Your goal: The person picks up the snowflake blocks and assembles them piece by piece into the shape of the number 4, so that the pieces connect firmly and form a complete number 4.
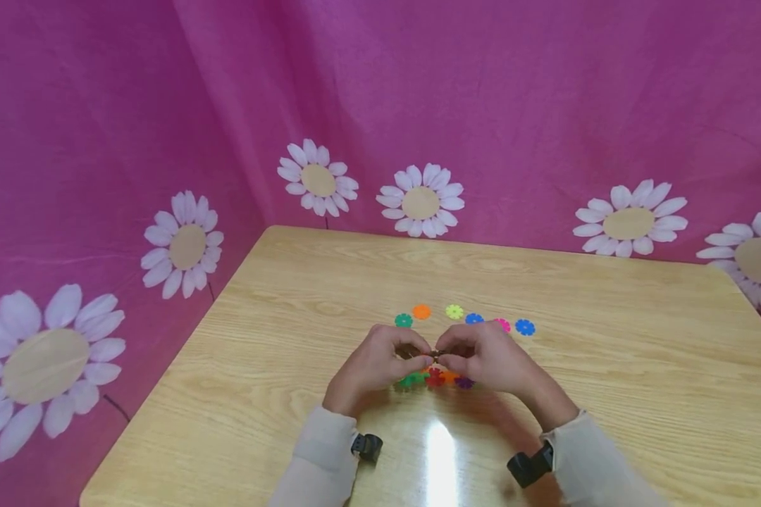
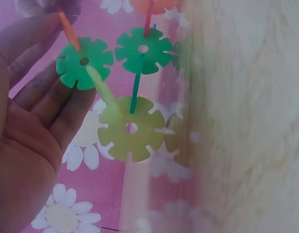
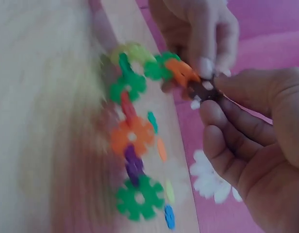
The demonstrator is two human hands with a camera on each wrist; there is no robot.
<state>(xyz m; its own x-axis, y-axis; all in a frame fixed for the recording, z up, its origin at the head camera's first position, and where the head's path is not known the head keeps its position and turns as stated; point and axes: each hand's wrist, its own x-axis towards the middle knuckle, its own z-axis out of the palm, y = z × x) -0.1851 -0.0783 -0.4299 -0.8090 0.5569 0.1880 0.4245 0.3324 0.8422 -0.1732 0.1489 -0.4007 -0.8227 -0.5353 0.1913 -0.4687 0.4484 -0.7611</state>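
In the head view, both hands meet over the table, fingertips close together. My right hand (image 1: 497,358) pinches a brown notched plastic disc (image 3: 203,91) between thumb and fingers. An orange disc (image 3: 182,72) slots into it, at the end of a chain of interlocking discs. Fingertips of my left hand (image 1: 377,360) pinch that orange disc's end, beside the brown one. From there the chain hangs through a green disc (image 2: 84,63) and a yellow disc (image 2: 131,128), then curves through green, red, orange and purple to another green disc (image 3: 140,197).
Loose discs lie in a row beyond the hands: green (image 1: 403,320), orange (image 1: 421,311), yellow (image 1: 454,311), pink (image 1: 502,324) and blue (image 1: 525,327) among them. The wooden table (image 1: 228,394) meets a pink flowered cloth (image 1: 514,127) behind and at left.
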